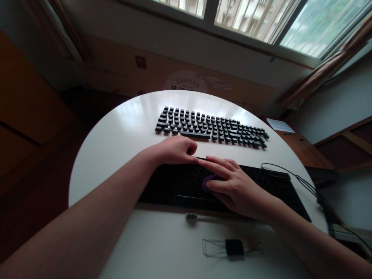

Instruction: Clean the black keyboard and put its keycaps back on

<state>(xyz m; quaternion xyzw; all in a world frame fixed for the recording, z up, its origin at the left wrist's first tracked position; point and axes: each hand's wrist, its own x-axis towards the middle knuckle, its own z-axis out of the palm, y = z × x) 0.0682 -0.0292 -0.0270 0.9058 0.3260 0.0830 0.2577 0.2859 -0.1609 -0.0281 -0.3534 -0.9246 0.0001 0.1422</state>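
Observation:
A black keyboard base (171, 182) with its keycaps off lies across the front of the round table. My left hand (178, 150) rests at its back edge, fingers curled into a loose fist and thumb stretched along the edge. Nothing shows inside that fist. Over the middle of the base, my right hand (236, 186) presses a soft purple lump (209, 182), perhaps a cloth or putty, mostly covered by the fingers. Its fingertips meet my left thumb. Behind both hands, loose black keycaps (200, 128) stand laid out in keyboard order.
In front of the base lie a small brush (191, 216) and a wire keycap puller (235, 247) with a black handle. A black cable (305, 181) runs off the right side of the white table (99, 155). Beyond stand a cardboard panel (110, 66) and a window (247, 19).

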